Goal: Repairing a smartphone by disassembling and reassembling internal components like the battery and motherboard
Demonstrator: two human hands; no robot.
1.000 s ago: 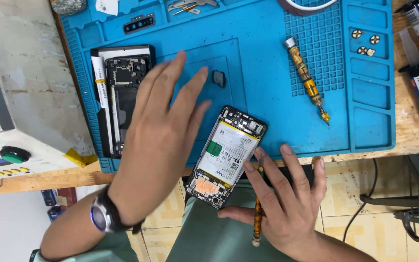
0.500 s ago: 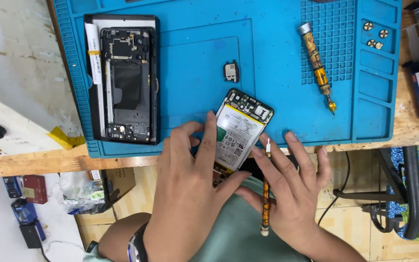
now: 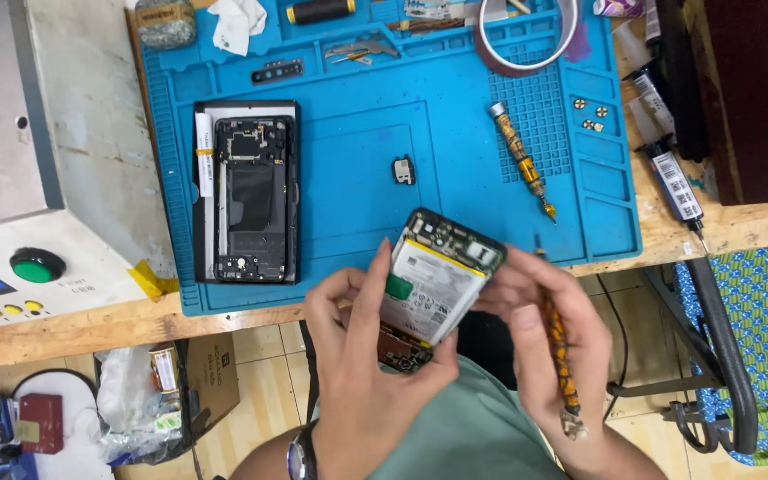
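Observation:
An opened phone (image 3: 433, 284) with its white battery and circuit board showing is held over my lap, just off the front edge of the blue work mat (image 3: 357, 196). My left hand (image 3: 362, 364) grips its lower left side, thumb on the battery. My right hand (image 3: 548, 342) supports the phone's right edge and also holds a patterned orange screwdriver (image 3: 560, 356) along the palm, tip up. The phone's lower end is hidden behind my left hand.
On the mat lie a black phone frame (image 3: 246, 191), a small loose part (image 3: 403, 170), a second screwdriver (image 3: 522, 158) and several screws (image 3: 590, 114). A tape roll (image 3: 526, 36) sits at the back. A grey machine with a green button (image 3: 37, 265) stands left.
My left hand came back from the mat and took hold of the phone. The phone was lifted off the mat's edge and now sits raised between both hands.

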